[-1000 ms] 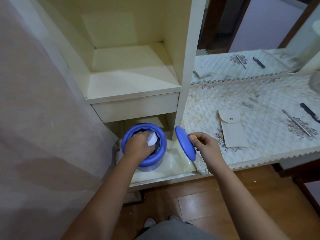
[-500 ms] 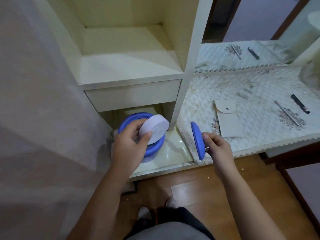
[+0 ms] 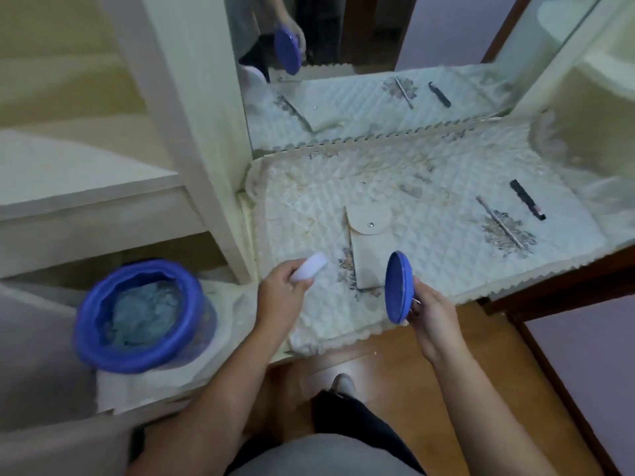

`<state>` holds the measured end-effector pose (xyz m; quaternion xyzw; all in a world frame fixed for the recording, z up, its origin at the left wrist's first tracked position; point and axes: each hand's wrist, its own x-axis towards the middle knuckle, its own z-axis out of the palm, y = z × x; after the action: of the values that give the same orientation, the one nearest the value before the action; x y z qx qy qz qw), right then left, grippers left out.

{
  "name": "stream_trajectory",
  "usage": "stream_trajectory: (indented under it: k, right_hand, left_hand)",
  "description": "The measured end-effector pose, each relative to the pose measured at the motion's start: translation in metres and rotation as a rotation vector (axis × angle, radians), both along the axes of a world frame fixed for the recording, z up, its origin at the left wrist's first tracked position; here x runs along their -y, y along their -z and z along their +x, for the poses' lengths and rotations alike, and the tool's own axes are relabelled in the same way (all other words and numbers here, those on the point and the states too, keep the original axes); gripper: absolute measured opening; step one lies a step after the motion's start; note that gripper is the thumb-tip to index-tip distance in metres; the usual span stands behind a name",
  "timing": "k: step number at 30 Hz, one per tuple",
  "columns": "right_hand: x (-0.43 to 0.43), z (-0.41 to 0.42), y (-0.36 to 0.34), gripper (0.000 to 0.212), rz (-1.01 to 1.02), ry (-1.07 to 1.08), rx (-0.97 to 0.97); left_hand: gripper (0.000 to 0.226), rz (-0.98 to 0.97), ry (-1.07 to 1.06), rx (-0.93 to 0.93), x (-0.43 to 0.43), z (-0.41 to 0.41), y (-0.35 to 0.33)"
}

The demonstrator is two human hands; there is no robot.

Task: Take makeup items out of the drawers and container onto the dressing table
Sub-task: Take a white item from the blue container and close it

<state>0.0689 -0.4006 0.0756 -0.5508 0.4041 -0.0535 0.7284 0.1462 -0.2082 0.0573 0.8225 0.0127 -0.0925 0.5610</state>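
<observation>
My left hand [image 3: 281, 297] grips a round white compact [image 3: 310, 267] just above the near left corner of the quilted dressing table top [image 3: 446, 255]. My right hand [image 3: 433, 314] holds the blue lid [image 3: 398, 286] on edge over the table's front rim. The open blue container [image 3: 137, 314] stands on the low shelf at the left, with crumpled light-blue material inside. On the table lie a cream snap pouch [image 3: 369, 245], a thin silver stick [image 3: 500, 221] and a black stick [image 3: 527, 204].
A cream shelf unit with a closed drawer [image 3: 103, 231] rises at the left, its upright post [image 3: 206, 132] beside the table. A mirror [image 3: 360, 63] backs the table. Wooden floor [image 3: 395, 372] lies below, and my foot shows there.
My left hand lifted the white compact out of the blue container and carried it right to the table's near corner. My right hand with the lid shifted right too.
</observation>
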Motion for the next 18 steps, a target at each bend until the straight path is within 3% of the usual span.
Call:
stream_trajectory:
  k: [6,11,14,18]
  right_hand:
    - [0.058,0.039,0.001,0.018,0.016,-0.153,-0.024]
    - [0.070,0.070,0.008,0.022,0.004,-0.350,-0.027]
    - [0.061,0.083,0.007,0.020,0.017,-0.433,-0.016]
    - [0.038,0.093,-0.003,0.018,-0.025,-0.615,-0.003]
  left_hand:
    - [0.034,0.295,0.009,0.152,0.041,0.029,0.026]
    - [0.026,0.475,0.183,0.136,0.052,0.017,0.041]
    - [0.032,0.519,0.220,0.124,0.050,0.006,0.042]
    - [0.034,0.469,0.036,0.128,0.039,-0.012,0.024]
